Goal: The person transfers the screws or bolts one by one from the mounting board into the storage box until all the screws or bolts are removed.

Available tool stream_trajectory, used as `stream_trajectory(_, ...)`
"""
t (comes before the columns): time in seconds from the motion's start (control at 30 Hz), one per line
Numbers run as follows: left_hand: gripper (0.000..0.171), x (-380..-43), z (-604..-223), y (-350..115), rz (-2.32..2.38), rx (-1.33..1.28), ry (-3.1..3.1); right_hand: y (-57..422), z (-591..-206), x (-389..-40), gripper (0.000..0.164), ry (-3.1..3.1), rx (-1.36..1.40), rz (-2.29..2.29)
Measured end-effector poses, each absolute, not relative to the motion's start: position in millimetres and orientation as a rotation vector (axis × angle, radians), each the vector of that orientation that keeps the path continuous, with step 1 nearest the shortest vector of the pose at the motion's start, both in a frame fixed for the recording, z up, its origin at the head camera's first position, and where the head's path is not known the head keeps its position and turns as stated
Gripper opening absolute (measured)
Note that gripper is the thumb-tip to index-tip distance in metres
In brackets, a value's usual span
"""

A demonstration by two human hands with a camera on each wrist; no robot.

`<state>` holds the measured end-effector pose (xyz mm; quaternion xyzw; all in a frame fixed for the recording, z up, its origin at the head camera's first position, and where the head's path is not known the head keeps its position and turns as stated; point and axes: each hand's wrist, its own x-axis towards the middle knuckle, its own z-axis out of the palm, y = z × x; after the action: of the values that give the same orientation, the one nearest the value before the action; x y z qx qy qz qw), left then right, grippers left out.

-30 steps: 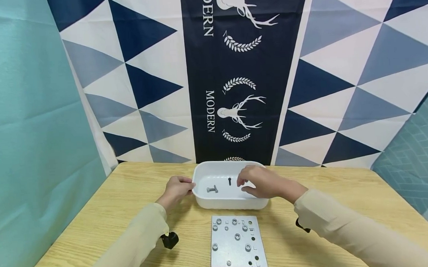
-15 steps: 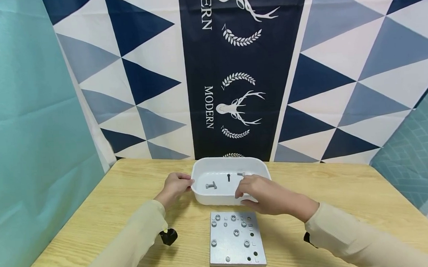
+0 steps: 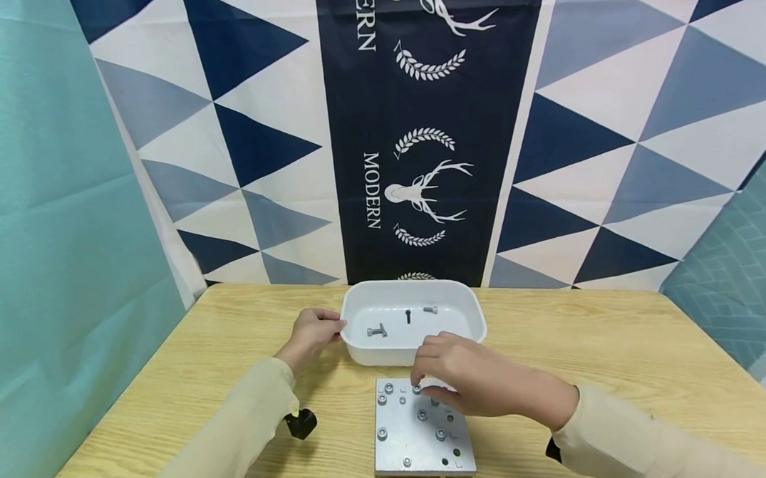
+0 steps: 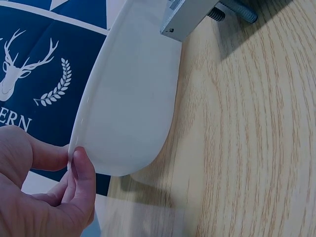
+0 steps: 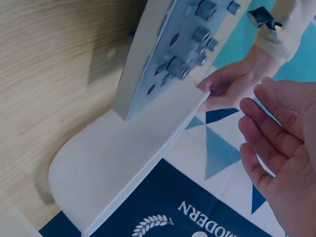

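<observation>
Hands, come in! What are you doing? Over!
Left hand pinching end of white tub. Right hand over metal plate, looks empty. Nothing visibly blocking.

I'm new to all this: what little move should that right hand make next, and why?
Probably lower the right hand slightly and pinch a bolt close by. It hovers over the metal plate with nothing visible in its grasp; several bolts sit in the plate, loose screws lie in the white tray, and the left hand grips that tray.
</observation>
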<state>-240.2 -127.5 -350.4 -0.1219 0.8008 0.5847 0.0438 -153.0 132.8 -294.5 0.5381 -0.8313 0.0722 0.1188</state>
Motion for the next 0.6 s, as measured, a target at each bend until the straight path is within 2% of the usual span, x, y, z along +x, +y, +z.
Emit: stream_trajectory(0.6,0.027,-240,-352,-128,1.773,-0.366,2.445,124,-303,-122,0.015,-2.313,1.710,0.145)
